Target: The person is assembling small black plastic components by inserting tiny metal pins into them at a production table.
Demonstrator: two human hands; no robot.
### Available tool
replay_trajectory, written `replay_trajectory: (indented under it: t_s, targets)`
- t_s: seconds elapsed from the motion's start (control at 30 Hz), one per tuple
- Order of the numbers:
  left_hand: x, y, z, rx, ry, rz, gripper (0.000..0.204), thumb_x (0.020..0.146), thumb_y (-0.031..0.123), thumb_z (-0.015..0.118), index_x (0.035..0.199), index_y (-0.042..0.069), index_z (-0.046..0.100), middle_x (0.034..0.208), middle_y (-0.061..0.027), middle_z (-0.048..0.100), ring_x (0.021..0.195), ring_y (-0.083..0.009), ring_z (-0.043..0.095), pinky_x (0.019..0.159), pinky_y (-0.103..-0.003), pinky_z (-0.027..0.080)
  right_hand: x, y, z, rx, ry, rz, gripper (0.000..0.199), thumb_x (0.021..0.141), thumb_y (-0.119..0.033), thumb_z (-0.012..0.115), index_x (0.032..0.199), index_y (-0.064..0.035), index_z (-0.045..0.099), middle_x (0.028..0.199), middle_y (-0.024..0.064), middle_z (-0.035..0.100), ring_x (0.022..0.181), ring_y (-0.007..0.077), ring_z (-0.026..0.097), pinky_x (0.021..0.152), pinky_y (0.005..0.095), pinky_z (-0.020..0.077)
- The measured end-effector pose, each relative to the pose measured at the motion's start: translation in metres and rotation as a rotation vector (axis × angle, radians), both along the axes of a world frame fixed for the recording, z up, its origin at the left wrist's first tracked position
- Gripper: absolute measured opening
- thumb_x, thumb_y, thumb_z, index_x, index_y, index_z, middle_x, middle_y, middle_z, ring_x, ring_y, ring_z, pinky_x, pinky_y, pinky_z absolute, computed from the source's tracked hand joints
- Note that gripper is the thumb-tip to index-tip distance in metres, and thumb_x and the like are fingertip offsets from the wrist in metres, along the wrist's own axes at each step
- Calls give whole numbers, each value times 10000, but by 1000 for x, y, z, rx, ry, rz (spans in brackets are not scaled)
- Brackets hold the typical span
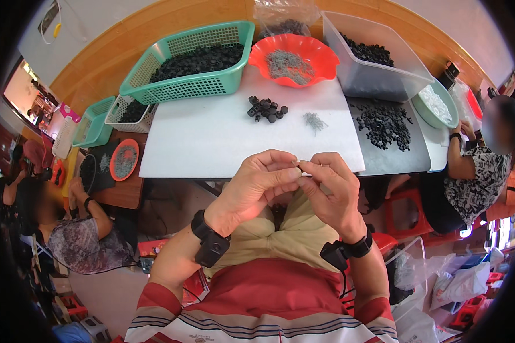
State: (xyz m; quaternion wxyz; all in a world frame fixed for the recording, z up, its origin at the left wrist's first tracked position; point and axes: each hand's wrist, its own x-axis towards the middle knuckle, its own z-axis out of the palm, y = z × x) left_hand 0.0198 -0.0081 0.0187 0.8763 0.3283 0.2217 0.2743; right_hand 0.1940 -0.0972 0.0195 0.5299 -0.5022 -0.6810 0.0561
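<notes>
I see my left hand and right hand meet fingertip to fingertip above my lap, each grip pinched shut on a tiny part I can barely see, which could slip and drop off the bench.

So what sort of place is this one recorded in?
Probably a small hand-assembly workshop: a green basket and a clear bin hold bulk black parts, an orange bowl holds thin grey pieces, and other people sit working at the neighbouring tables.

Red striped short sleeves, black wrist devices, khaki trousers
</notes>
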Motion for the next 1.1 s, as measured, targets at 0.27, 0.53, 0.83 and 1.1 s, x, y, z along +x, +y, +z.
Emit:
replay_trajectory:
  t_s: [0.27,0.53,0.83,1.1]
  targets:
    - [2,-3,5,-7,-64,-37,192,957,63,712,1138,27,661,1095,-67,700,986,-156,712,863,-277,617,-4,5,-12,175,-138,-165,284,853,-35,766,1122,-76,685,968,92,610,671,246,682,527,345,548]
    - [8,-3,5,242,85,101,228,990,127,684,1195,28,670,1048,-80,726,912,-149,719,813,-272,608,-5,9,-20,152,-117,-207,262,903,-47,734,1148,-51,640,1024,134,590,693,279,651,546,372,537]
    - [17,49,-7,1672,863,572,230,842,88,756,1065,39,727,1043,-96,729,940,-271,680,830,-370,556,2,6,-28,115,58,-188,264,907,-22,729,1146,-3,619,1036,149,597,690,216,609,577,316,511]
    - [26,90,-18,1935,936,395,229,818,46,731,1046,45,717,1076,-97,711,982,-314,628,835,-421,535,6,0,-29,93,108,-187,275,891,2,735,1141,-4,621,1035,144,597,683,203,607,587,312,508]
